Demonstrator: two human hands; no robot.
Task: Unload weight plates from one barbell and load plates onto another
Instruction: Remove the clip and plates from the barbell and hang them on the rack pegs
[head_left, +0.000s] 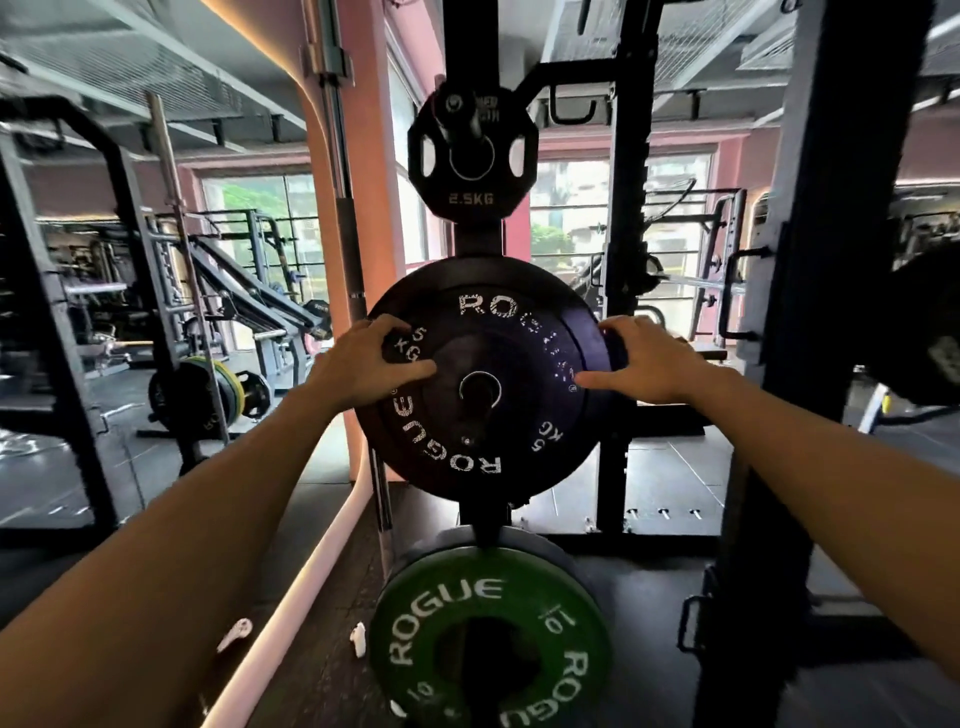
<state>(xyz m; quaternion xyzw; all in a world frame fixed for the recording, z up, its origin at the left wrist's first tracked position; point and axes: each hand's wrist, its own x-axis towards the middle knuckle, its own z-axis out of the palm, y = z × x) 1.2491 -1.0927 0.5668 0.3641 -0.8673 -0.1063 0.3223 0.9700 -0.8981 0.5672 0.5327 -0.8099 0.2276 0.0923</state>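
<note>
A black 5 kg Rogue plate (483, 447) hangs at chest height on a storage peg of the black rack post (475, 41). My left hand (371, 361) grips its left edge, fingers curled on the face. Its right edge is gripped by my right hand (641, 361), thumb on the face and fingers round the rim. Above it sits a small black 2.5 kg plate (471, 171). Below it sits a green 10 kg Rogue plate (488, 649).
An upright barbell (345, 218) stands left of the plates beside a pink pillar (363, 156). A black rack upright (831, 260) rises close on the right. Another rack (78, 312) with plates (208, 389) stands at left. Dark rubber floor (649, 597) lies below.
</note>
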